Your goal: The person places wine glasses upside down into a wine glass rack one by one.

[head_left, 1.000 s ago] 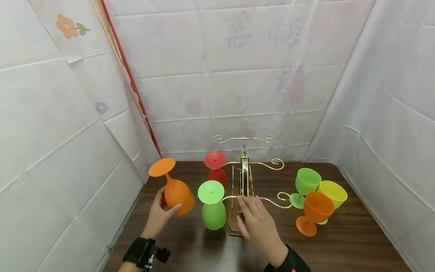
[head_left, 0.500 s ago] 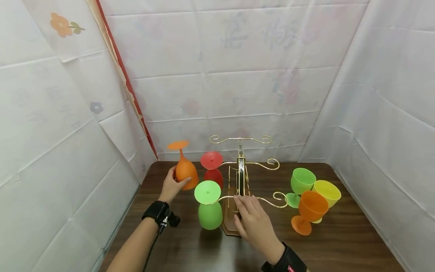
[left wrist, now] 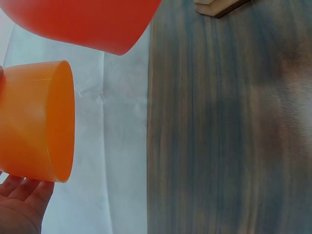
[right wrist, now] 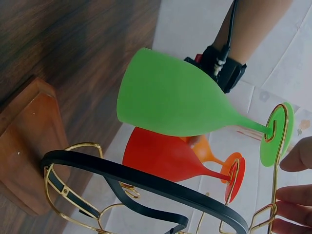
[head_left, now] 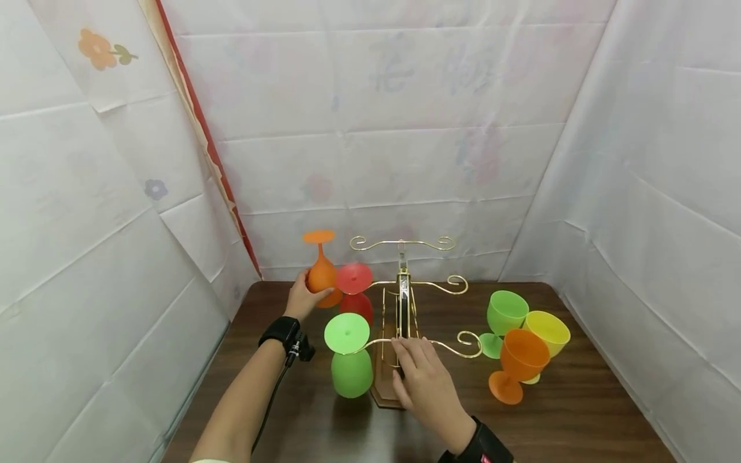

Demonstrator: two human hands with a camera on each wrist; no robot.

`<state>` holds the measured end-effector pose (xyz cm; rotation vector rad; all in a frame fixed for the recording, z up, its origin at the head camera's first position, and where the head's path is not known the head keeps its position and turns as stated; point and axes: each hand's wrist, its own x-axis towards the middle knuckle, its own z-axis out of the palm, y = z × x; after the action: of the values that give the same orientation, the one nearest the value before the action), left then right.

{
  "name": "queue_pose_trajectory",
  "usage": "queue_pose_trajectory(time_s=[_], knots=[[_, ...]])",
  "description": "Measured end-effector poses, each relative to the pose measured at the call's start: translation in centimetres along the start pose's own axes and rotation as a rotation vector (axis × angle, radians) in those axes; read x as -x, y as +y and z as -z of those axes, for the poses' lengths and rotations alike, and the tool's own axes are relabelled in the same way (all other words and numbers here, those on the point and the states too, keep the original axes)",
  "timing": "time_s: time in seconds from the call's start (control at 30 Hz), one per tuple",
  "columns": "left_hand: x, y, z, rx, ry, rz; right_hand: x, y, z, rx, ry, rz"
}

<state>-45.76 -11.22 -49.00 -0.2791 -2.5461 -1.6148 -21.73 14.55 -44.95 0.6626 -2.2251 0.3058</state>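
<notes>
By the far edge of the table (head_left: 289, 399), the left fingers (left wrist: 41, 195) gripped an upturned orange goblet (head_left: 321, 276), scant room between it and the red goblet (head_left: 355, 280), while the right fingers (head_left: 418, 355) lay straight against the rack (head_left: 403, 296).

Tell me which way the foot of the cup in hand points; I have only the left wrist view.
Observer: Up: the left hand holds the orange cup upside down.
Operator: Locate the right hand.
Observer: It is at the near side of the rack.
Operator: Name what hangs nearer the person than the red cup.
Observer: A green cup.
</notes>
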Motion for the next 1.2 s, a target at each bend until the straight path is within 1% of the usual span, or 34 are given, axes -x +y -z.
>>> queue_pose_trajectory(time_s=[0.2,0.3,0.37,0.47,0.57,0.67,0.8,0.93,1.2], knots=[[-1.2,0.6,-0.3,-0.034,0.011,0.013,0.0,0.0,-0.3,0.027,0.03,0.01],[-1.2,0.0,-0.6,-0.056,0.018,0.027,0.3,-0.1,-0.4,0.024,0.027,0.013],[-1.4,-0.3,-0.7,-0.073,0.029,0.026,0.4,-0.2,-0.4,0.019,0.025,0.008],[-1.8,-0.5,-0.9,-0.084,0.025,0.018,0.4,-0.2,-0.5,0.023,0.027,-0.002],[-2.4,-0.5,-0.9,-0.092,0.007,0.029,0.3,-0.2,-0.6,0.025,0.031,-0.005],[-3.2,-0.4,-1.0,-0.122,-0.011,0.033,0.1,-0.2,-0.6,0.03,0.031,-0.01],[-4.3,-0.2,-1.1,-0.175,-0.034,0.008,0.1,-0.3,-0.5,0.023,0.019,-0.037],[-4.8,0.3,-1.4,-0.191,-0.059,-0.018,0.1,-0.4,-0.4,0.019,0.004,-0.052],[-5.8,1.1,-1.9,-0.235,-0.107,-0.05,0.1,-0.2,-0.9,0.022,0.048,-0.028]])
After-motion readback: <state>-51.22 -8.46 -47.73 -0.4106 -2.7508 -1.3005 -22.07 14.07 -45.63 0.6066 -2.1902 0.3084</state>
